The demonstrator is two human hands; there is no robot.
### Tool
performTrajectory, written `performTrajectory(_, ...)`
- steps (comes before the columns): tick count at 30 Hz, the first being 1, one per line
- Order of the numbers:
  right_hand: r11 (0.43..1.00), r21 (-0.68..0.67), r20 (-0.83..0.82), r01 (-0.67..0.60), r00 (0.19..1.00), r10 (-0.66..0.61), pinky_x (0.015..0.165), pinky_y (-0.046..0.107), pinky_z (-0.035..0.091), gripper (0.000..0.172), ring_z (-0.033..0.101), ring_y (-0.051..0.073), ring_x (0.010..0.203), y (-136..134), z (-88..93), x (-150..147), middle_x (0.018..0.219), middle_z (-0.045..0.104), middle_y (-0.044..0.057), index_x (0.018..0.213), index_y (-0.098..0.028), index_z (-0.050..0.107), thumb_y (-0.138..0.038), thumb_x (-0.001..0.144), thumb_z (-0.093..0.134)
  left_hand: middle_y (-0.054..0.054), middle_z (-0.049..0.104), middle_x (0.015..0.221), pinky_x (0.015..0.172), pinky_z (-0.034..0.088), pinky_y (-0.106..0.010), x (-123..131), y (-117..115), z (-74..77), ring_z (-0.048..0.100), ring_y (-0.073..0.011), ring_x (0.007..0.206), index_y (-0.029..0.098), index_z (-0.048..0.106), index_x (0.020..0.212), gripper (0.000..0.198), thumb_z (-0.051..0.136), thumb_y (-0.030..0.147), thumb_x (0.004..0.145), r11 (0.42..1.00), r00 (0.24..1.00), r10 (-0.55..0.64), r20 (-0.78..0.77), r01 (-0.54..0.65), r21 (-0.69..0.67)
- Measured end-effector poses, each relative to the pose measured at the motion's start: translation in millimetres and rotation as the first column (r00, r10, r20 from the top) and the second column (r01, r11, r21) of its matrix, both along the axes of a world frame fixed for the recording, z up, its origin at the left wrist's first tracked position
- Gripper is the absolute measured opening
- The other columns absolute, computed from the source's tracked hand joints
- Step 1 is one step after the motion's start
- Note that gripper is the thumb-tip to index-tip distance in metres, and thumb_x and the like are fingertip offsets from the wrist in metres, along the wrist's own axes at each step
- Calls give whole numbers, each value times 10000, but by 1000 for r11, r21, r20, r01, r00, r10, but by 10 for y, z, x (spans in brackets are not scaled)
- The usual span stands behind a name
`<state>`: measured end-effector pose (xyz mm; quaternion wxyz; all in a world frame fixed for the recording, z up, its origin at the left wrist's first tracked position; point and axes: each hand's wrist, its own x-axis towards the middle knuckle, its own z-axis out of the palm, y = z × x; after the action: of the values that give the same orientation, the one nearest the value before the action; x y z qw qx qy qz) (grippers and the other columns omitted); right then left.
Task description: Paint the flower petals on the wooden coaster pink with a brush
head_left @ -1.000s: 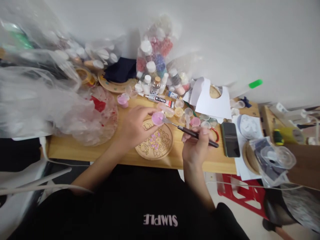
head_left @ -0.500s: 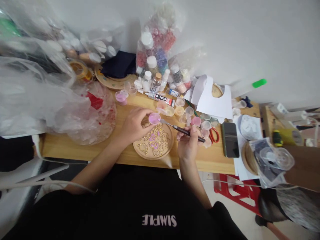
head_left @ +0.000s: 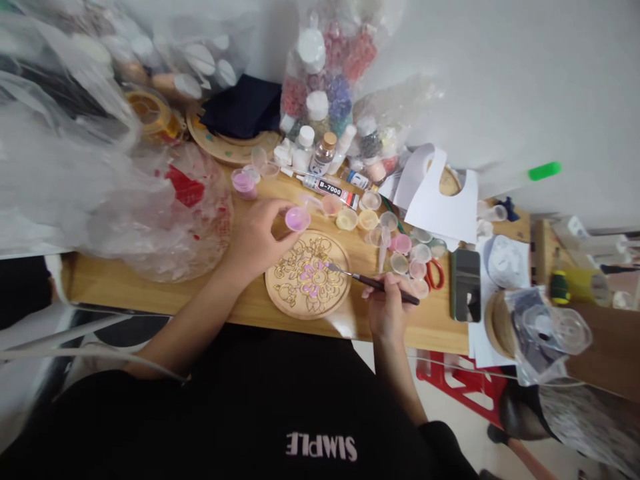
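Between the thumb and fingers of my left hand [head_left: 259, 235] is a small plastic cup [head_left: 298, 219] with purple-pink contents. My right hand [head_left: 389, 305] is closed round the dark handle of a palette knife [head_left: 375, 283]. Its metal tip, with a little purple on it, is over the flower design on a round wooden board [head_left: 286, 305]. Raised gold outlines form the flowers, and several petals near the middle are filled with purple-pink. Whether the tip touches the board I cannot tell.
Several small cups [head_left: 369, 220] of coloured material stand right of the board. Behind them lies a B-7000 glue tube [head_left: 330, 190], near small bottles [head_left: 323, 153]. Red-handled scissors [head_left: 436, 273] and a phone [head_left: 465, 285] lie to the right. Plastic bags [head_left: 175, 220] cover the left side.
The palette knife has moved from the cup's rim down to the board's flower. My left hand has drawn the cup slightly left and up. The head view has shifted a little.
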<state>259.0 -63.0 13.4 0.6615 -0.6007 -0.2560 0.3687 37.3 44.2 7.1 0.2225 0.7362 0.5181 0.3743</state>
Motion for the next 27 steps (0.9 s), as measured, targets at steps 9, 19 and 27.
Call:
performTrajectory(9,991,-97,104,-87,990,97,474,268,446,365,570,121,442,16,-38,-39,525,626,-55,670,-216,651,-521,812,790,-67,710,1102,973,567,-403,-4,29,-14,682,-242,1073,209,622,1048,204,717,164,873,994,994,71,-79,-78,-83)
performTrajectory(19,985,-152,156,-84,982,107,486,279,464,400,591,132,449,20,-49,-43,530,626,-63,675,-217,626,-561,807,783,-82,718,1113,981,543,-418,-20,36,-39,665,-266,1091,192,628,1116,228,696,176,900,991,983,53,-174,-73,-111)
performTrajectory(27,985,-138,186,-100,975,125,493,276,467,380,590,125,450,4,-26,-31,533,635,-63,673,-221,629,-535,839,763,-83,719,1138,986,541,-428,-29,39,-80,667,-266,1100,195,632,1124,249,686,155,885,995,989,42,-142,-55,-88)
